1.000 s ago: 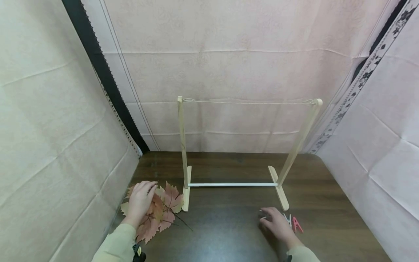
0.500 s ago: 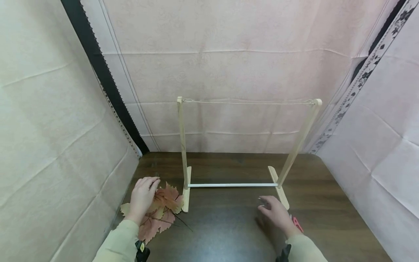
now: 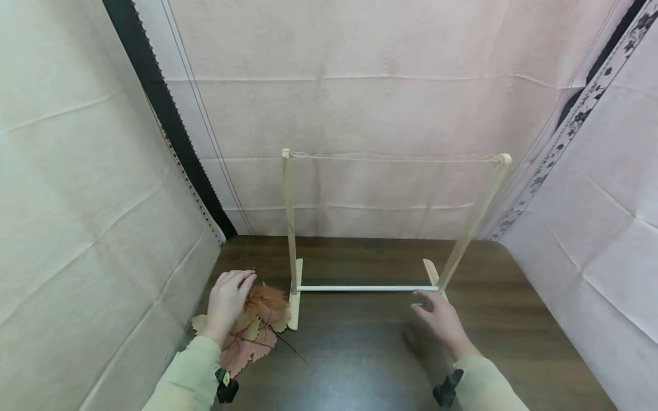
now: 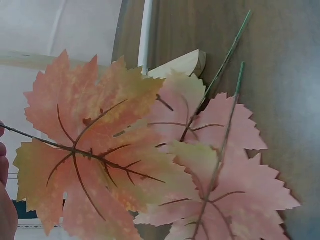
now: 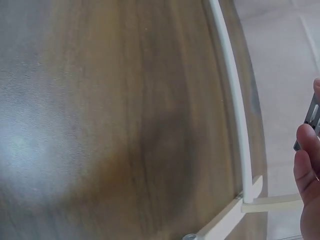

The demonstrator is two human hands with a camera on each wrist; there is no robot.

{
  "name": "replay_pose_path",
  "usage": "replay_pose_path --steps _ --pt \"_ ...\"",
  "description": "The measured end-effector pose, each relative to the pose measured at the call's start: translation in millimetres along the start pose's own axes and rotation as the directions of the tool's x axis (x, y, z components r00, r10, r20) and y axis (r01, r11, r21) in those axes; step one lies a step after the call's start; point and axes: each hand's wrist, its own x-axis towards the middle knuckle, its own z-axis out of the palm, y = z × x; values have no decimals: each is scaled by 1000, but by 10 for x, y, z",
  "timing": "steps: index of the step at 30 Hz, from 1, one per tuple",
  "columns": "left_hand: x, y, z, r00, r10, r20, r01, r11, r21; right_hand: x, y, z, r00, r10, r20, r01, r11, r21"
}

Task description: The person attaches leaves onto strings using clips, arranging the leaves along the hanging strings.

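Note:
My left hand (image 3: 226, 302) pinches the stem of an orange artificial maple leaf (image 4: 100, 145), raised over other leaves. Pink and yellowish leaves (image 4: 245, 200) with thin green-tipped stems lie beneath it on the table, beside the stand's left foot. Between the thumb and fingers of my right hand (image 3: 442, 322) is a small grey clothespin (image 5: 313, 112), only partly in the right wrist view. That hand is above the table, in front of the right foot of a wooden stand. A string (image 3: 390, 160) runs between the tops of the stand's two posts.
The stand has a left post (image 3: 289, 222), a slanted-looking right post (image 3: 475, 214) and a white rod (image 3: 365, 289) low between them. Pale cloth walls (image 3: 380, 114) enclose the brown table (image 3: 354, 342) at the back and both sides.
My left hand has risen slightly to the right, lifting the orange leaf off the others. The right hand has moved up and forward with the clothespin; its arm now hides the pink clothespin on the table.

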Motion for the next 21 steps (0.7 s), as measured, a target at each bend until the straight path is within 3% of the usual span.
replay_pose_path --steps 5,14,21 --pt "119 34 -9 999 12 -36 -13 1000 -23 11 -42 -87 1000 0 -19 0 1000 13" --pt "286 134 -8 999 41 -32 -41 999 -25 131 -128 -232 999 42 5 -42 998 39" --pt "365 221 -38 1000 15 -15 -16 999 -33 243 -260 -367 1000 -2 -15 2 1000 32"
